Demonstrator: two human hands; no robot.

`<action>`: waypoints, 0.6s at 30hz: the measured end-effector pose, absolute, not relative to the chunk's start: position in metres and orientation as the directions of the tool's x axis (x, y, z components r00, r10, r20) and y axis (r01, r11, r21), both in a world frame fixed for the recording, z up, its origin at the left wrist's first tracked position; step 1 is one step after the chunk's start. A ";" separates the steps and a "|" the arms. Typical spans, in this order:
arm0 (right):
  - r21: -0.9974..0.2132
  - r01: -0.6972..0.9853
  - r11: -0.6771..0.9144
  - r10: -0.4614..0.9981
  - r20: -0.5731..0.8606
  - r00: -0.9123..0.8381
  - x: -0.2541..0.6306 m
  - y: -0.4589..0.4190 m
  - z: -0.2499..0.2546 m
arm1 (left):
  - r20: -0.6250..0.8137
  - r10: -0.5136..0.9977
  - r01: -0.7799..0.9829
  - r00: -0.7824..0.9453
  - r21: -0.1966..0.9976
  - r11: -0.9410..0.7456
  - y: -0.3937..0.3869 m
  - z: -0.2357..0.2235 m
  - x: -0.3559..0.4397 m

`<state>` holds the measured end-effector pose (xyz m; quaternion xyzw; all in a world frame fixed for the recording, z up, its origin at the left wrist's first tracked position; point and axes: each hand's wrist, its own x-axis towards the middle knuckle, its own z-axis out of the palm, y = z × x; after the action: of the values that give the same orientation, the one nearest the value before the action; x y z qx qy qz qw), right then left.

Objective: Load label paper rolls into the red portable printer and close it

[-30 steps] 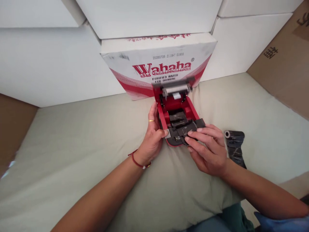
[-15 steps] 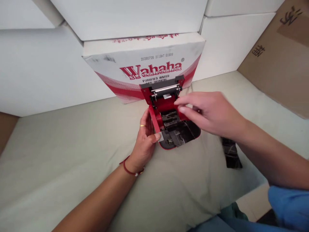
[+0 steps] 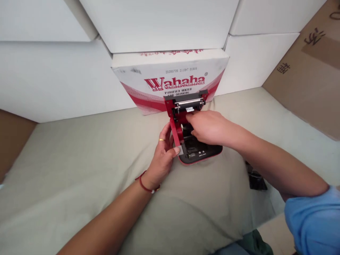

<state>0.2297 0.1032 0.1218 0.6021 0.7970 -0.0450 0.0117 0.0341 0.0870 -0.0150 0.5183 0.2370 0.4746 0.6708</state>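
A small red and black printer (image 3: 175, 131), seemingly a label printer, has its lid (image 3: 186, 95) tipped up, showing a roller bar. My left hand (image 3: 163, 158) grips its left side, with the thumb by a grey corner tab and the fingers along the outer wall. Inside the red compartment lies a shiny black roll (image 3: 186, 130) with a pale core end. My right hand (image 3: 208, 128) reaches in from the right, fingers curled down at the roll. Its fingertips are partly hidden. The black front panel (image 3: 204, 150) bears small white marks.
Behind the printer stands a Wahaha water carton (image 3: 156, 92) with white boxes (image 3: 170, 24) stacked around it. A brown carton (image 3: 300, 81) is at the right. A crumpled black strip (image 3: 257, 180) lies on the pale green cloth (image 3: 106, 148) below my right forearm.
My right hand has moved left and down into the compartment. The black film that lay over the front panel has drawn back, uncovering white marks. My left hand keeps its hold.
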 end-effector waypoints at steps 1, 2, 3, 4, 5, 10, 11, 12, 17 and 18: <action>-0.090 0.966 0.242 0.965 -0.082 -0.249 0.234 0.096 0.131 | 0.176 0.880 -0.388 0.442 0.921 0.011 0.087 -0.016 0.034; -0.152 0.962 0.228 0.966 -0.085 -0.243 0.241 0.087 0.142 | 0.179 0.879 -0.389 0.442 0.921 0.008 0.088 -0.016 0.034; -0.243 0.942 0.231 0.963 -0.083 -0.257 0.250 0.077 0.152 | 0.184 0.879 -0.392 0.439 0.920 0.003 0.088 -0.016 0.034; -0.349 0.907 0.238 0.956 -0.080 -0.282 0.262 0.066 0.162 | 0.189 0.880 -0.397 0.435 0.918 -0.001 0.088 -0.016 0.034; -0.457 0.856 0.241 0.945 -0.090 -0.314 0.276 0.054 0.171 | 0.195 0.881 -0.403 0.431 0.915 -0.005 0.087 -0.016 0.035; -0.643 0.764 -0.046 0.897 -0.362 -0.252 0.344 0.005 0.168 | 0.172 0.877 -0.419 0.449 0.907 0.036 0.088 -0.015 0.035; -0.634 0.768 -0.095 0.883 -0.409 -0.229 0.351 0.000 0.158 | 0.168 0.876 -0.418 0.452 0.908 0.042 0.089 -0.015 0.035; -0.622 0.771 -0.135 0.871 -0.445 -0.206 0.353 -0.004 0.146 | 0.166 0.876 -0.415 0.452 0.909 0.042 0.089 -0.015 0.034; -0.643 0.747 -0.168 0.929 -0.357 -0.099 0.345 -0.015 0.101 | 0.169 0.880 -0.405 0.444 0.914 0.029 0.090 -0.017 0.033; -0.633 0.752 -0.185 0.946 -0.322 -0.037 0.348 -0.017 0.098 | 0.166 0.879 -0.405 0.447 0.914 0.033 0.090 -0.016 0.033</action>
<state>0.3480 -0.0172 0.0978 0.6806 0.6238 -0.3599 -0.1349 0.0327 0.0896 -0.0163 0.5108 0.2321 0.4719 0.6801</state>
